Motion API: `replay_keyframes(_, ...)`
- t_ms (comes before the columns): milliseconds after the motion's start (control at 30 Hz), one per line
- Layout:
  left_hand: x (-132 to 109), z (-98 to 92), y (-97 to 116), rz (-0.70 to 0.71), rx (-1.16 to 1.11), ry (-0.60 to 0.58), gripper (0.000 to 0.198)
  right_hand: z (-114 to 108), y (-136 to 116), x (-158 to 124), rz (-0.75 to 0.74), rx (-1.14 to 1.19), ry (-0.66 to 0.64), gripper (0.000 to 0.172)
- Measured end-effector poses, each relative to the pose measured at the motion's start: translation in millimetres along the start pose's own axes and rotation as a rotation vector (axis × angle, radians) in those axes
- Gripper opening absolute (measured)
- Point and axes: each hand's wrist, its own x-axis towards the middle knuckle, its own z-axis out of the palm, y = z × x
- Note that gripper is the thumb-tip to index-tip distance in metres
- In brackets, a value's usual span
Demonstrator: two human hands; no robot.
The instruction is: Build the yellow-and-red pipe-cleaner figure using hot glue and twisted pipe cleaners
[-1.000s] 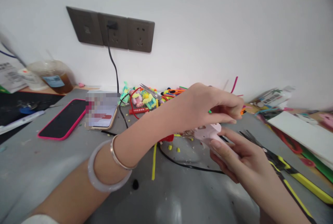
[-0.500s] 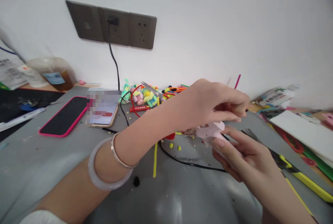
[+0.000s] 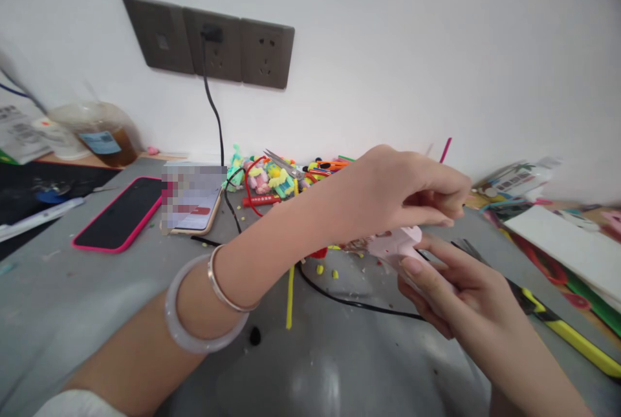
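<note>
A thin pale pink piece [image 3: 395,244] with a printed or clear part at its left end is pinched between thumb and fingers of my right hand [image 3: 451,281]. My left hand [image 3: 412,191] reaches across from the left, just above the pink piece, with its fingers bent and pressed together; what they hold, if anything, is hidden. A white bangle [image 3: 174,313] and a thin silver bracelet [image 3: 216,281] circle the left wrist. Behind the left forearm lie colourful fuzzy bundles [image 3: 276,181] and small scissors [image 3: 284,165].
A pink-cased phone [image 3: 119,213] and a lit phone [image 3: 196,200] lie at left. A black cable [image 3: 359,305] and a yellow strip [image 3: 290,297] cross the grey table [image 3: 291,372]. A yellow-black tool [image 3: 577,339], white card [image 3: 567,249] and packet [image 3: 519,181] are at right.
The view has shifted very slightly. My left hand has moved a little to the right. My right hand keeps its grip on the pink piece.
</note>
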Motion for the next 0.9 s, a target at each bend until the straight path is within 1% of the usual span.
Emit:
replay_keyframes(100, 0.1, -0.3, -0.3, 0.006, -0.009, 0.001, 0.022, -0.6, 0.0, -0.6, 0.001, -0.002, -0.002, 0.039)
replay_keyframes(367, -0.3, -0.6, -2.5, 0.087, -0.010, 0.006, 0.020, -0.5, -1.0, -0.4, 0.008, 0.000, -0.002, 0.039)
replay_keyframes(567, -1.6, -1.8, 0.1, 0.108, 0.026, 0.007, 0.036, -0.1, 0.1, 0.3, -0.005, 0.013, 0.001, 0.036)
replay_keyframes(667, -1.1, -2.6, 0.3, 0.114, 0.013, -0.005, 0.028, -0.5, 1.7, -0.4, 0.027, 0.032, -0.012, 0.038)
replay_keyframes(733, -0.6, -2.7, 0.2, 0.089, 0.009, -0.017, 0.022, -1.1, 2.9, -0.7, 0.038, 0.038, -0.016, 0.038)
replay_keyframes(800, -0.1, -2.6, 0.1, 0.061, 0.013, -0.026, 0.022, -1.5, 2.9, -0.4, 0.039, 0.041, -0.023, 0.038)
replay_keyframes(900, 0.0, -2.3, 0.0, 0.066, 0.013, -0.030, 0.021, -0.9, -1.2, 1.1, 0.030, 0.036, -0.022, 0.039)
